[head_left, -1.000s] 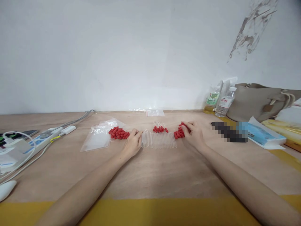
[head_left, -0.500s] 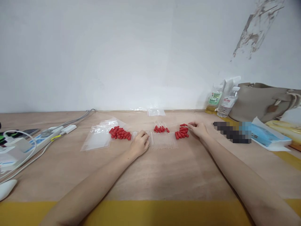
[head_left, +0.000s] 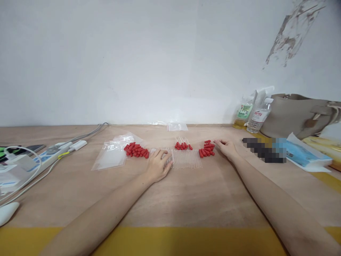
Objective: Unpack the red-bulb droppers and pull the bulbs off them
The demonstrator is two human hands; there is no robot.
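Note:
My left hand [head_left: 159, 165] lies over the left part of a row of thin clear tubes [head_left: 188, 159], its fingers apart. Just past the right end of that row sits a small pile of red, rubbery-looking bulb-shaped pieces [head_left: 207, 151]. Beside this pile rests my right hand [head_left: 226, 148], fingers loosely curled and slightly parted, with no piece visible in them. Behind the tubes, several red bulbs with thin clear stems [head_left: 182, 145] lie fanned out. A larger heap of red pieces [head_left: 135, 150] sits left of my left hand.
Clear plastic bags [head_left: 110, 156] lie at the left, partly under the red heap. A power strip [head_left: 49, 156] with cables stands farther left. To the right are bottles [head_left: 258, 117], a grey bag [head_left: 298, 113] and a blue packet [head_left: 306, 154]. A small bag [head_left: 177, 127] lies by the wall.
My right hand has drawn slightly away from the red piece at its fingertips, which now lies on the pile. My left hand's fingers have spread out over the tubes.

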